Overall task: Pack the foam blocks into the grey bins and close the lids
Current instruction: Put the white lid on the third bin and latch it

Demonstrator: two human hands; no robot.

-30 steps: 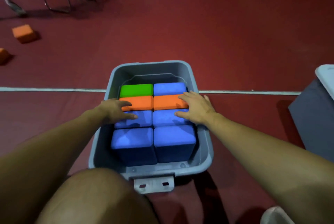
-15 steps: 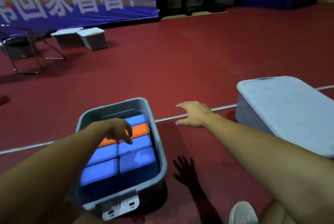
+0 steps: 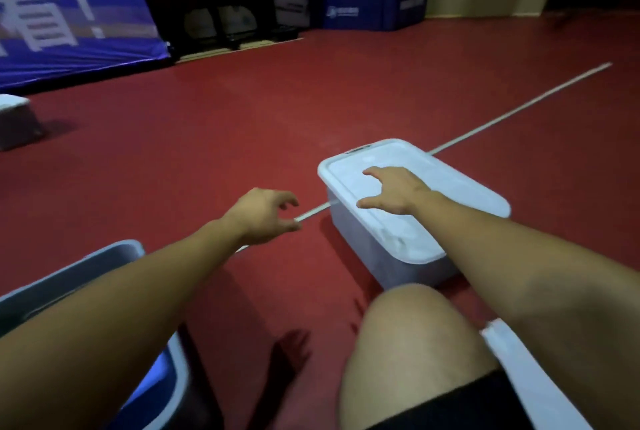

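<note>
A grey bin (image 3: 367, 249) with a pale lid (image 3: 460, 190) on top stands on the red floor, centre right. My right hand (image 3: 394, 192) hovers over or rests on the near left part of that lid, fingers spread and empty. My left hand (image 3: 265, 216) reaches out above the floor just left of the bin, fingers loosely curled, holding nothing. The open grey bin (image 3: 86, 263) that holds the foam blocks shows only as a rim at the lower left, under my left forearm; its blocks are hidden apart from a blue glint.
A white floor line (image 3: 519, 107) runs diagonally behind the lidded bin. Another lidded bin (image 3: 14, 121) sits at the far left edge. A blue banner and dark stands line the back wall. My bare knee (image 3: 412, 336) fills the lower middle, with a white object (image 3: 530, 381) beside it.
The view swung right, away from the open bin of blocks. Both hands left the blocks and moved to the lidded bin; the right hand is now over its lid.
</note>
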